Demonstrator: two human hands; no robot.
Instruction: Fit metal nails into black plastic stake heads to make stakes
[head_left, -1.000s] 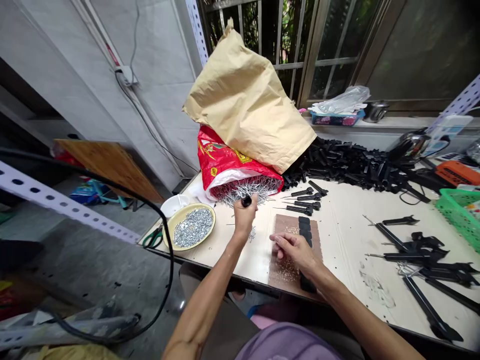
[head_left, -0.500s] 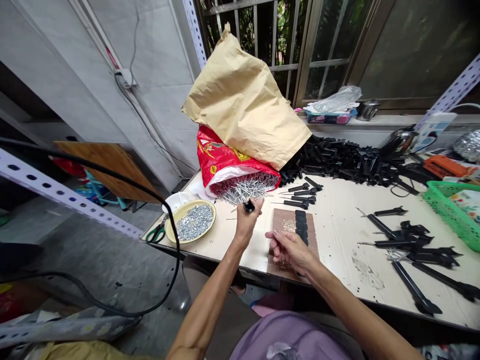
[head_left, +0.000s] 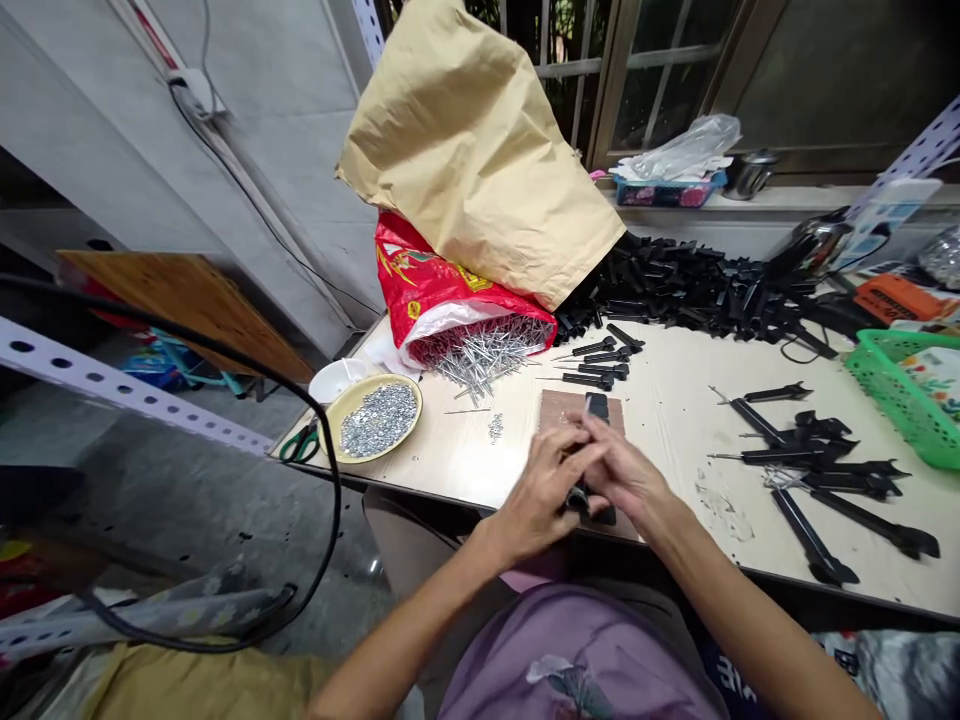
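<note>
My left hand [head_left: 536, 490] is closed around a black plastic part [head_left: 576, 497], whose round end shows below the fingers. My right hand [head_left: 630, 475] meets it, fingertips pressed together against the left fingers; whatever they pinch is hidden. Both hands are over a brown board [head_left: 555, 405], on which a row of flat black pieces [head_left: 598, 404] partly shows. Left of the board lie a small cluster of tiny metal pieces [head_left: 496, 429] and one thin pin [head_left: 466, 411]. Long metal pins [head_left: 484, 360] spill from a red bag [head_left: 420, 290] farther back.
A yellow bowl [head_left: 328, 440] of small metal pieces stands at the left edge beside green-handled scissors [head_left: 300, 443]. Several black parts with metal shafts [head_left: 795, 455] lie at right, near a green basket [head_left: 892, 415]. Black parts [head_left: 690, 285] are heaped behind. A black cable [head_left: 341, 480] loops at left.
My left hand, with the black part, has moved right and toward me from beside the pins to the board. My right hand has closed against it. The view has shifted slightly.
</note>
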